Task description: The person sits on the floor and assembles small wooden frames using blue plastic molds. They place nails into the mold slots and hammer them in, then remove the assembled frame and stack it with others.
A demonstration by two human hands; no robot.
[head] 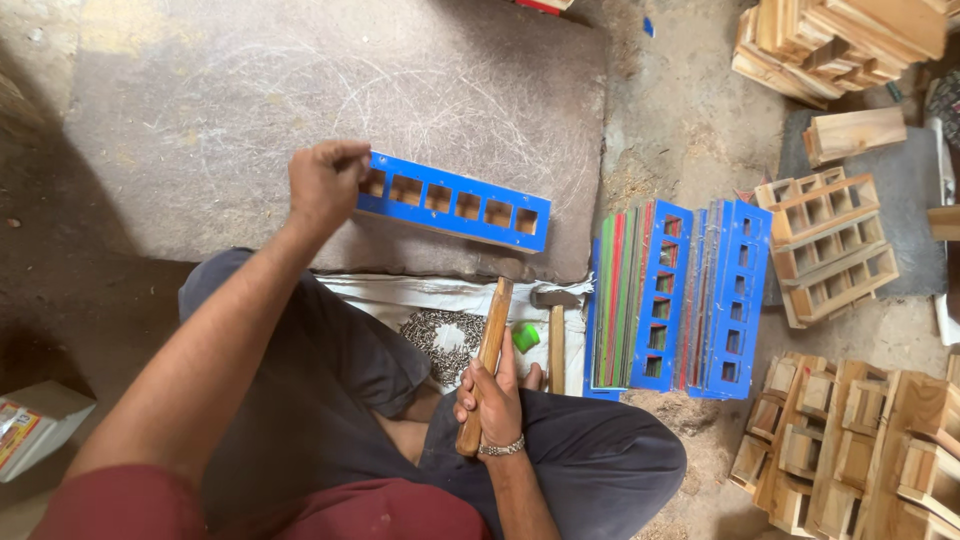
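Observation:
My left hand [322, 183] grips the left end of a long blue wooden strip [455, 203] with several square cut-outs, holding it above a grey floor mat [250, 100]. My right hand [493, 392] is closed around the wooden handle of a hammer [487, 350], whose head end points up toward the strip. I sit cross-legged in dark trousers. A pile of small nails [440, 338] lies on a white cloth [390, 295] between my knees, beside a small green cap [525, 337].
A second hammer [556, 335] lies on the cloth. Upright blue, red and green panels [680, 295] stand stacked to the right. Bare wooden frames [828, 245] and wood pieces [860, 440] lie at right, planks [840, 40] at top right, a cardboard box [35, 425] at left.

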